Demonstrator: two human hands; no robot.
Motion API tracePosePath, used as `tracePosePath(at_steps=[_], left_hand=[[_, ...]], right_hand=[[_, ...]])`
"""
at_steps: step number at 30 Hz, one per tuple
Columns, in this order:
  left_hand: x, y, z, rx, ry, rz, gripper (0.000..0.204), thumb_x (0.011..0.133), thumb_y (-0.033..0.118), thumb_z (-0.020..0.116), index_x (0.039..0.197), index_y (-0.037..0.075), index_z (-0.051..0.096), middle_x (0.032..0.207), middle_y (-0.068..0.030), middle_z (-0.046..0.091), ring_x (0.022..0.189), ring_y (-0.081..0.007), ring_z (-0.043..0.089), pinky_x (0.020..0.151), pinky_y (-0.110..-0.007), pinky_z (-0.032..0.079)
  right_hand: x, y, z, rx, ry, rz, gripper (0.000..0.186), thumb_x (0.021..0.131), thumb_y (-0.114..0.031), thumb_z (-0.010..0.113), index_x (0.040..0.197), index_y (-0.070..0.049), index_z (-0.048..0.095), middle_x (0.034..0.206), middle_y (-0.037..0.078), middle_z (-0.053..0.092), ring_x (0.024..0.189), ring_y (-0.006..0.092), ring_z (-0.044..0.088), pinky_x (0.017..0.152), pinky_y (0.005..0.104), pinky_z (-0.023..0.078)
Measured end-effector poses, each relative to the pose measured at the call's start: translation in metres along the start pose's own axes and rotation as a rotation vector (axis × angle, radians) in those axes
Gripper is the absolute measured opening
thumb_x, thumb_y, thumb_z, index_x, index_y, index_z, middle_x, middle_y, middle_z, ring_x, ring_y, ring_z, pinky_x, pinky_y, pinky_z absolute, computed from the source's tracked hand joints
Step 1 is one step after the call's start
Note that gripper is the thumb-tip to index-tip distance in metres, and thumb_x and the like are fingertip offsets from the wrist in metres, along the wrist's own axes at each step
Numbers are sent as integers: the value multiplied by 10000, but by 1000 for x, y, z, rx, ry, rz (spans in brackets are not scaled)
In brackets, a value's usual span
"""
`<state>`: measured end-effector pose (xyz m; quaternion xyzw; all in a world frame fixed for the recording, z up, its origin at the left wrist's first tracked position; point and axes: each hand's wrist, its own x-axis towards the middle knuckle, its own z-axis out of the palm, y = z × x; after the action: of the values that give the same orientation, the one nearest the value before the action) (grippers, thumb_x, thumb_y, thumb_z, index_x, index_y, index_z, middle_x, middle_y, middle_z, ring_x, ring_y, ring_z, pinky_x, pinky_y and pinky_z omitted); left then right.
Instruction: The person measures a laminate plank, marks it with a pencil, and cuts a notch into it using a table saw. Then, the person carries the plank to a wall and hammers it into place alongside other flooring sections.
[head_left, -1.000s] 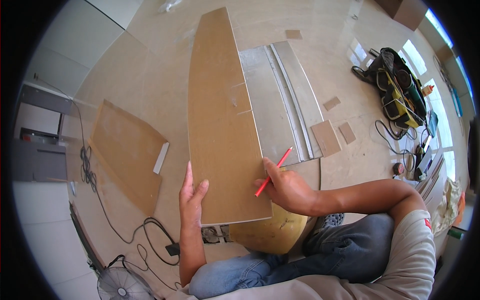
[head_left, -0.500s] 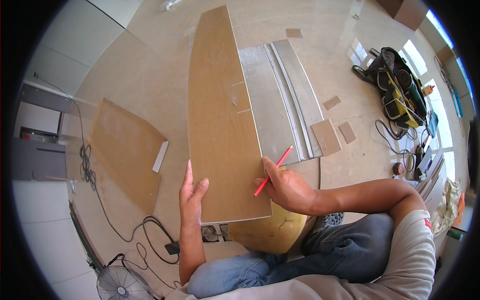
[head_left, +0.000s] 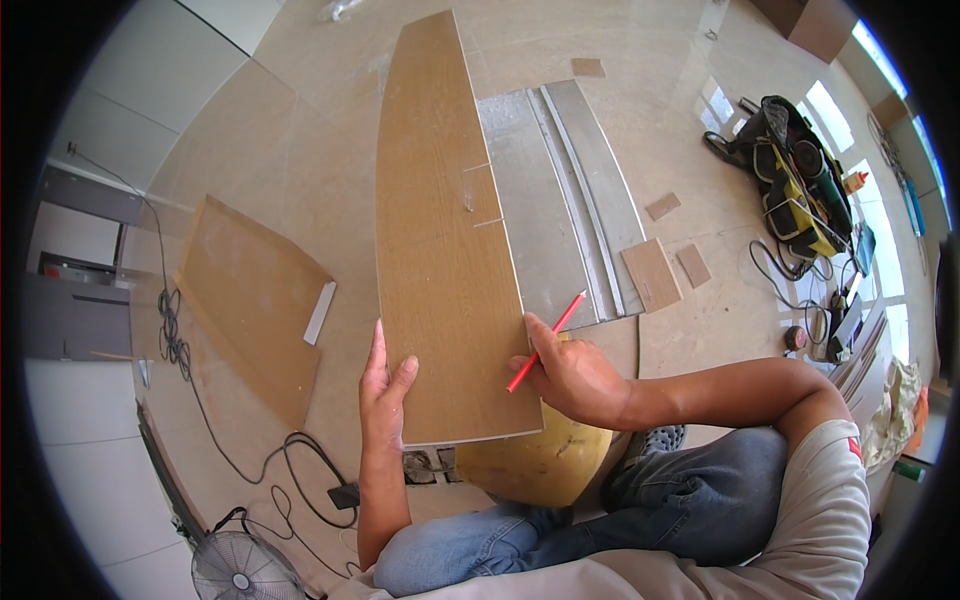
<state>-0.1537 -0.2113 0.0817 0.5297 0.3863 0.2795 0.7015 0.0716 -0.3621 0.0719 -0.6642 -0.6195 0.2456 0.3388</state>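
Note:
A long wood-grain board stretches away from me, with two short white marks near its right edge. My left hand grips its near left edge, thumb on top and fingers along the side. My right hand is closed around a red pencil at the board's right edge, its fingertips touching the wood. The pencil slants up to the right, its sharpened end pointing away from me. A yellow rounded object shows beneath the near end of the board; its kind is mostly hidden.
A grey metal-looking panel with raised strips lies right of the board, with small wood offcuts beside it. A brown sheet lies left, near a black cable and a fan. A tool bag stands at right.

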Motion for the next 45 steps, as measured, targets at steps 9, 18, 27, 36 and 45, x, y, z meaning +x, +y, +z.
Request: tracePosePath(at_steps=[9,18,27,36,45], left_hand=[[0,1,4,-20,2,-15,753,964,35,574,1569,-33,132,1521,-158,415,1349,-204,457,1124,-333,348],[-1,2,4,-24,2,-7,763,969,51,581,1575,-16,123,1497,-159,442,1318,-207,485,1100,-336,383],[-2,1,5,-30,14,-22,772,968,57,587,1582,7,122,1486,-154,457,1295,-204,505,1087,-339,401],[-4,-5,0,-8,-1,-18,770,962,50,581,1578,-11,123,1521,-159,418,1360,-221,452,1125,-347,353],[-9,-7,1,26,12,-23,780,959,60,584,1581,-2,116,1538,-160,397,1377,-230,437,1134,-350,345]], right_hand=[[-3,5,8,-36,1,33,629,905,-177,655,1358,122,338,740,242,637,658,404,661,559,469,514],[-1,2,7,-21,-54,74,622,899,-168,642,1351,137,342,805,234,657,679,392,674,573,465,524],[-2,1,7,1,-1,45,623,913,-181,630,1356,139,334,741,248,643,627,411,657,547,478,514],[-8,2,12,-109,-35,61,656,924,-207,627,1374,144,302,685,266,614,587,424,638,515,502,498],[-16,13,22,-78,14,-40,716,916,-195,631,1403,164,248,757,258,645,597,405,651,521,497,507]])
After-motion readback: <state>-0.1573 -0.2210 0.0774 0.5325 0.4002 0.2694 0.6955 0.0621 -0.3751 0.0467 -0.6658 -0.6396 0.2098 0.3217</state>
